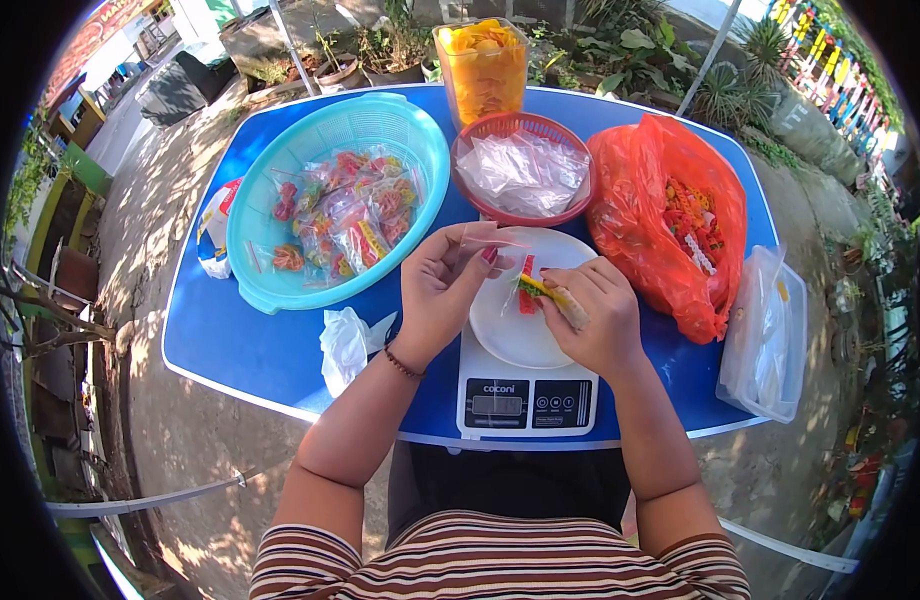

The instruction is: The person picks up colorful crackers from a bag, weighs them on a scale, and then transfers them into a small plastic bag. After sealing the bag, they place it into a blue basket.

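My left hand [445, 285] pinches the edge of a small clear plastic bag [508, 262], held over the left side of a white plate [510, 340]. Beside it, my right hand [592, 315] is closed on several coloured pieces [540, 287], yellow and green among them, at the bag's right side. A red piece [527, 303] shows just behind these, over the plate. Beneath the plate is a white kitchen scale [528, 405] with a grey display, whose digits are too faint to read.
A turquoise basket [260, 285] of filled bags stands left, a red basket [485, 207] of clear bags behind the plate. A tub of yellow chips [483, 70] is at the back. Right are a red bag [620, 200] and a clear box [765, 340]; crumpled plastic [346, 350] lies left.
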### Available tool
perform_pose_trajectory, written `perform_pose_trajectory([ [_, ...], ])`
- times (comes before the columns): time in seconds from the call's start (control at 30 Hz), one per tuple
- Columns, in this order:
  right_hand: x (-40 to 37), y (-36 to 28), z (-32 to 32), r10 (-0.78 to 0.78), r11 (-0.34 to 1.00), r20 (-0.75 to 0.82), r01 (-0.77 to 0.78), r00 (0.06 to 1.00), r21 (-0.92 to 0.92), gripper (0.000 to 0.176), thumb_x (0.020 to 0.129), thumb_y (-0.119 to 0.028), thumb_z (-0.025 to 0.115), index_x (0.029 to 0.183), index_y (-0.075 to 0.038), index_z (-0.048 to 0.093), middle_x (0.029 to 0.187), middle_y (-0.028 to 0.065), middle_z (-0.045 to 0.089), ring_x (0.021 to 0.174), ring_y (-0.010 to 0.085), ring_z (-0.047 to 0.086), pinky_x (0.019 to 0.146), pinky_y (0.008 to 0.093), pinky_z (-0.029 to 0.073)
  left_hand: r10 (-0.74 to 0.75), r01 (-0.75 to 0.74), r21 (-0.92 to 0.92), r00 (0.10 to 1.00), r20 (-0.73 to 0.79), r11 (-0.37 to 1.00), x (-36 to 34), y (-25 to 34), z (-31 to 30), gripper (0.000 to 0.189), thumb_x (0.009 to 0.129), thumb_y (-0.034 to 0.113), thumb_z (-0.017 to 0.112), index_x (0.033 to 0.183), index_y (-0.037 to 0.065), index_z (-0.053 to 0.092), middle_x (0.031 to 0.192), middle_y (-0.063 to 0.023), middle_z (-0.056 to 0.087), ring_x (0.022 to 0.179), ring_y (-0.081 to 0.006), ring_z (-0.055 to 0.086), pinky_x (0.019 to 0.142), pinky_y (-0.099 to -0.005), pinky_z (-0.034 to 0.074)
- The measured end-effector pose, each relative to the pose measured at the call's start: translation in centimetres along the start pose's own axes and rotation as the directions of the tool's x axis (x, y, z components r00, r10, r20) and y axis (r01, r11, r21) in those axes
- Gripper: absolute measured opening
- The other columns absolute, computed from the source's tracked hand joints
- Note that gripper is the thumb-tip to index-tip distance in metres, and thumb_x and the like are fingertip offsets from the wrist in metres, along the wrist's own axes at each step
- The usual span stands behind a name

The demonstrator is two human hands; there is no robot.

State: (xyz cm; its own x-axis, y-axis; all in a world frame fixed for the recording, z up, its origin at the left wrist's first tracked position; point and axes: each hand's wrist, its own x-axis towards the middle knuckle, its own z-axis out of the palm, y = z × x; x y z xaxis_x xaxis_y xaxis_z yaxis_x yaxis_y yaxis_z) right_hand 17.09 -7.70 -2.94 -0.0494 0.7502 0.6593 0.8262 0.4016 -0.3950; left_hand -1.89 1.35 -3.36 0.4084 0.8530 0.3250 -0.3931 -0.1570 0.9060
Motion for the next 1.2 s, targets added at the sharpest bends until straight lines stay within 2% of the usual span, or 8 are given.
perform_pose_trajectory([
  [0.27,0.1,0.1,-0.1,0.084,0.995,-0.142,-0.075,0.986,0.067,0.021,0.080,0.007,0.072,0.098,-0.003,0.071,0.091,0.0101,0.071,0.084,0.0242,0.068,0.075,0.0343,0.055,0.004,-0.004,0.025,1.000,0.014,1.000,0.0,0.1,-0.2,0.028,0.100,0.012,0.065,0.121,-0.006,0.060,0.113,-0.0188,0.073,0.096,-0.0204,0.075,0.083,-0.0287,0.060],
  [0.37,0.0,-0.7,-0.3,0.374,0.873,-0.152,-0.293,0.915,0.389,0.013,0.090,0.008,0.067,0.100,0.000,0.068,0.096,0.0115,0.071,0.086,0.0177,0.069,0.078,0.0290,0.056,-0.021,0.019,0.068,0.999,0.032,0.998,-0.2,0.0,-0.2,0.025,0.099,0.010,0.067,0.118,-0.006,0.063,0.110,-0.0180,0.074,0.096,-0.0190,0.074,0.082,-0.0287,0.060],
  [0.47,-0.7,0.3,0.2,0.353,0.805,-0.182,-0.198,0.918,0.559,0.013,0.096,0.005,0.063,0.109,0.002,0.063,0.101,0.0118,0.069,0.088,0.0136,0.070,0.081,0.0258,0.057,-0.034,0.028,0.071,0.996,0.081,0.997,-0.5,0.1,-0.6,0.022,0.096,0.005,0.070,0.114,-0.005,0.065,0.105,-0.0156,0.075,0.093,-0.0160,0.073,0.081,-0.0274,0.059],
  [0.57,-0.4,-0.4,0.2,0.442,0.631,-0.151,-0.186,0.884,0.753,0.021,0.099,0.001,0.061,0.119,0.003,0.055,0.107,0.0143,0.070,0.090,0.0137,0.069,0.082,0.0266,0.057,-0.052,0.048,0.079,0.997,0.058,0.996,-0.9,0.5,0.1,0.022,0.091,0.001,0.075,0.111,-0.005,0.067,0.103,-0.0132,0.075,0.090,-0.0132,0.072,0.081,-0.0254,0.057],
  [0.67,-0.5,-0.9,0.0,0.476,0.548,-0.119,-0.187,0.872,0.815,0.025,0.101,-0.001,0.059,0.124,0.003,0.049,0.113,0.0195,0.069,0.097,0.0163,0.069,0.085,0.0279,0.057,0.007,-0.025,0.207,0.996,0.090,0.978,-1.1,0.8,0.3,0.028,0.085,-0.001,0.080,0.110,-0.004,0.067,0.102,-0.0117,0.075,0.087,-0.0118,0.071,0.080,-0.0244,0.056],
  [0.87,-0.5,-1.0,0.3,0.396,0.627,-0.354,0.032,0.847,0.779,0.020,0.101,-0.001,0.059,0.118,0.003,0.048,0.112,0.0220,0.070,0.104,0.0221,0.070,0.089,0.0309,0.056,0.267,-0.334,0.576,0.943,0.200,0.747,-1.2,0.4,0.0,0.030,0.077,0.005,0.089,0.101,-0.001,0.072,0.097,-0.0090,0.077,0.085,-0.0094,0.071,0.077,-0.0241,0.057],
  [1.07,-0.9,-1.3,-0.1,0.323,0.607,-0.161,-0.074,0.932,0.792,0.019,0.100,0.001,0.060,0.115,0.003,0.049,0.108,0.0221,0.071,0.106,0.0241,0.070,0.094,0.0324,0.055,0.247,-0.320,0.588,0.947,0.205,0.743,-1.6,0.7,0.3,0.032,0.075,0.009,0.090,0.102,0.000,0.074,0.096,-0.0097,0.078,0.086,-0.0114,0.073,0.079,-0.0250,0.058],
  [1.2,-0.8,-1.2,-0.3,0.359,0.629,-0.171,-0.102,0.918,0.771,0.016,0.099,0.003,0.061,0.114,0.005,0.054,0.109,0.0212,0.070,0.107,0.0241,0.070,0.094,0.0321,0.055,0.227,-0.306,0.527,0.951,0.211,0.793,-1.5,1.2,0.6,0.034,0.077,0.008,0.088,0.107,-0.001,0.073,0.099,-0.0122,0.078,0.090,-0.0135,0.074,0.081,-0.0260,0.058],
])
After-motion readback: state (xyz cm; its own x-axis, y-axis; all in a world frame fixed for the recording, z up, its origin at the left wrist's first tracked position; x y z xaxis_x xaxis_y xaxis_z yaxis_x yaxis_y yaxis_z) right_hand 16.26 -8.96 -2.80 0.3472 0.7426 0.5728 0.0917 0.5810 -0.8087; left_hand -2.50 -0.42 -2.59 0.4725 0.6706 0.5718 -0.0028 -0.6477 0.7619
